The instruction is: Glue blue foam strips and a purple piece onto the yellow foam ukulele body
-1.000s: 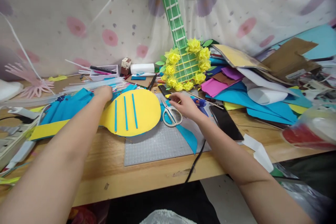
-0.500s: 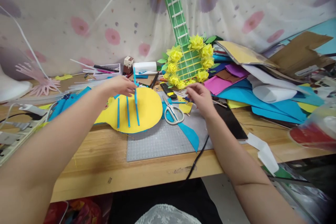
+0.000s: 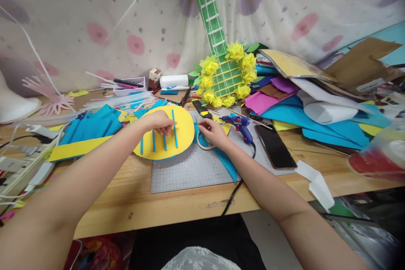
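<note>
The yellow foam oval lies centre-left of the frame on the worktop, its blue strips running away from the viewer. The left hand presses fingertips flat on them, grasping nothing. Just right, the right hand rests loosely on the scissors.

2 forearms in view, both bare to the frame edge: no sleeves, watch or bracelets. Left hand and right hand: no gloves or rings visible. At 6 o'clock, white lace-patterned fabric over dark clothing.
</note>
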`<state>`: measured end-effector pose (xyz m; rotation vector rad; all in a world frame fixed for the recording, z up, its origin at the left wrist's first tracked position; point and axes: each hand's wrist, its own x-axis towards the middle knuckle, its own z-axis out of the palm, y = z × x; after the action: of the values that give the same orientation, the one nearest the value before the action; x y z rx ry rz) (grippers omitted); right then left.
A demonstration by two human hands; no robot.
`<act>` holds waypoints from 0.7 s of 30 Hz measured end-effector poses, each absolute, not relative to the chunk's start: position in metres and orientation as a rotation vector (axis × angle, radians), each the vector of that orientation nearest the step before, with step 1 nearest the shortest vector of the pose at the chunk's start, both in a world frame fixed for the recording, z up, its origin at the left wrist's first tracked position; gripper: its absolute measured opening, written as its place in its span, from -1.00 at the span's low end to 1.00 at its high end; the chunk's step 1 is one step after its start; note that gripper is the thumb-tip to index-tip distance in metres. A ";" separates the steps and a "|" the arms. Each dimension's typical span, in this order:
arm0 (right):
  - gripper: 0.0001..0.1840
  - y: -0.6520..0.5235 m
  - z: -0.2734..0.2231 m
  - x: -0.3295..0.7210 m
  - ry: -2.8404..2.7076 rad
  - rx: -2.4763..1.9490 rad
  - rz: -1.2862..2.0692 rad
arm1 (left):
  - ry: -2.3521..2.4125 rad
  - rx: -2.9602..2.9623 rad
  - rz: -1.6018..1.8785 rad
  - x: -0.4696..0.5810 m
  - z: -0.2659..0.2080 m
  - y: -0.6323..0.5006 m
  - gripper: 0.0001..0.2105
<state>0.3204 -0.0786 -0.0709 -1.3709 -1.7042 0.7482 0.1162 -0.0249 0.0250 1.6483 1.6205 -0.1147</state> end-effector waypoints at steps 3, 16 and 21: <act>-0.81 -0.077 -0.062 0.316 -1.712 -1.386 0.675 | 1.667 1.970 0.116 0.103 0.022 -0.011 -0.83; -0.63 -0.031 -0.015 0.233 -2.491 -1.743 0.276 | 2.012 2.147 0.695 0.037 -0.013 0.015 -0.69; -0.61 -0.032 -0.010 0.220 -2.579 -1.785 0.265 | 2.052 2.068 0.689 0.021 -0.012 0.007 -0.69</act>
<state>0.2203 -0.0323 -0.0096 -1.7848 -2.5791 0.2648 0.0205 0.0072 -0.0119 2.0678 2.0521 0.6887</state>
